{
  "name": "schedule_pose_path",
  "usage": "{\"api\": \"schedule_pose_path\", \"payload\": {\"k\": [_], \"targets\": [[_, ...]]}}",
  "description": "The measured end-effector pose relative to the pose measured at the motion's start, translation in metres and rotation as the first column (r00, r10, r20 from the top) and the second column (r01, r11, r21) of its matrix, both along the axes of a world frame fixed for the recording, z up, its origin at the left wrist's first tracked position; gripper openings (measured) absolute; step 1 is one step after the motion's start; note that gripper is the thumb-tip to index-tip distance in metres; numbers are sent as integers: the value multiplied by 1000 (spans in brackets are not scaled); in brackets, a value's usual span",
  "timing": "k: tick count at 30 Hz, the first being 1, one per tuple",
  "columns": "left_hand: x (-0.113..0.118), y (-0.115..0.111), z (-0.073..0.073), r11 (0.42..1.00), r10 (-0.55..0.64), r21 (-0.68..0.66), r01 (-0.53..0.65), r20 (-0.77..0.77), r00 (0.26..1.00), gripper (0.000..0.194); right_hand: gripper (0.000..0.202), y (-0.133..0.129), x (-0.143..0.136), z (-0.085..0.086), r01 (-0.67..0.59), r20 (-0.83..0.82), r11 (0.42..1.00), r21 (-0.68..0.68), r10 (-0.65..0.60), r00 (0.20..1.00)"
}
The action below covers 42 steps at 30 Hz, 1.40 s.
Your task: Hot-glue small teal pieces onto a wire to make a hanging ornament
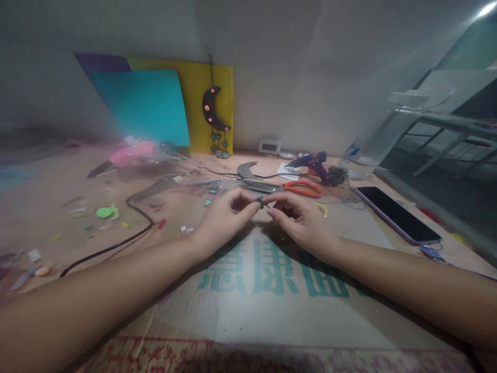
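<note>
Between my two hands is a small dark teal piece [260, 200], too small to name more exactly. The thumb and fingers of my left hand [227, 215] are closed on it from the left. My right hand [305, 220] pinches a thin dark strand at its right side; the fingertips partly hide it. Just beyond the hands lie scissors [305, 188] with orange handles, blades pointing left. A dark grey crescent shape [245, 170] rests behind the blades. Small teal bits [208, 202] are scattered left of my left hand.
A purple glue gun [316, 165] stands beside tangled wire [337, 176]. On the right are a phone [398, 215] and a clear plastic jug [382, 137]. A black cable [116, 243] crosses the left side. Behind, a moon ornament [207, 110] hangs against yellow card [194, 83].
</note>
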State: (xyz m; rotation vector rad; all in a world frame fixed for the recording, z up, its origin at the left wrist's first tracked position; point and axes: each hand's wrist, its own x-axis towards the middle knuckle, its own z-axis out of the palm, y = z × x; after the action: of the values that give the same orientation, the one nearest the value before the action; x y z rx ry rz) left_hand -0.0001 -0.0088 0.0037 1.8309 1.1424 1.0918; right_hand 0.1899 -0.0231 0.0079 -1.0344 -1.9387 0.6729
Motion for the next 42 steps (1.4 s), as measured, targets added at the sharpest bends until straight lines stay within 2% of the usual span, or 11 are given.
{"api": "schedule_pose_path", "payload": {"k": [4, 9, 15, 19, 25, 34, 42], "targets": [[0, 0, 0, 1000, -8, 9, 8, 0, 1000, 18, 19, 1, 1, -1, 2, 10, 1000, 0, -2, 1000], [0, 1, 0, 1000, -14, 20, 14, -3, 1000, 17, 21, 0, 1, -2, -22, 4, 998, -61, 22, 1000], [2, -1, 2, 1000, -16, -17, 16, -3, 1000, 18, 18, -2, 3, -4, -9, -164, 999, -44, 2, 987], [2, -2, 0, 997, -65, -34, 64, -13, 998, 20, 14, 1, 4, 0, 73, -72, 997, -5, -73, 995], [1, 2, -5, 992, -120, -38, 118, -55, 991, 19, 16, 2, 2, 7, 97, 61, 995, 6, -97, 993], [0, 2, -6, 988, -151, -49, 148, -83, 985, 21, 13, 0, 2, 10, 92, 143, 995, -32, -86, 986], [2, 0, -3, 989, -146, -33, 143, -121, 982, 22, 13, 1, 2, 10, 83, 136, 995, -47, -76, 988]]}}
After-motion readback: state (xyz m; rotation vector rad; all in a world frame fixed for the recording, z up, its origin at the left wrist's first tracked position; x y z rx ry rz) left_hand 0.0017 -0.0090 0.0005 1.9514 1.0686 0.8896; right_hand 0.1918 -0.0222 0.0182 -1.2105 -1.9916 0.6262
